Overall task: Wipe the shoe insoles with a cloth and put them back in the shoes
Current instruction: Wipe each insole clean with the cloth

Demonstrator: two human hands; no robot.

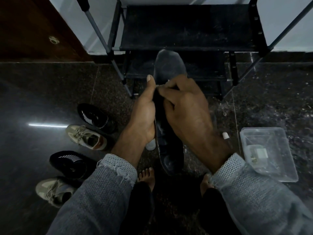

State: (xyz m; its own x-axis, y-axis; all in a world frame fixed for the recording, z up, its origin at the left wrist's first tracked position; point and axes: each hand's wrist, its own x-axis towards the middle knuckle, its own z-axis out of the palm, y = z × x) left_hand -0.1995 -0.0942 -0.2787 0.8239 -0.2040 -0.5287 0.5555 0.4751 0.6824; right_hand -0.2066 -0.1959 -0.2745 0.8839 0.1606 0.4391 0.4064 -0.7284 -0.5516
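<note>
A long black insole [169,68] is held lengthwise in front of me, toe end pointing away toward the rack. My left hand [144,116] grips its left edge near the middle, thumb raised along the side. My right hand [186,109] lies over the insole with fingers curled on a small cloth, of which only slivers show; a white bit [225,135] peeks out by my wrist. On the floor to the left stand two black shoes with white stripes [94,117] [69,162] and two beige sneakers [86,137] [54,190].
A black metal shoe rack [186,28] stands straight ahead, close behind the insole. A clear plastic tray [269,153] with small items lies on the dark stone floor at the right. A wooden door [30,28] is at the upper left. My bare feet [147,177] are below.
</note>
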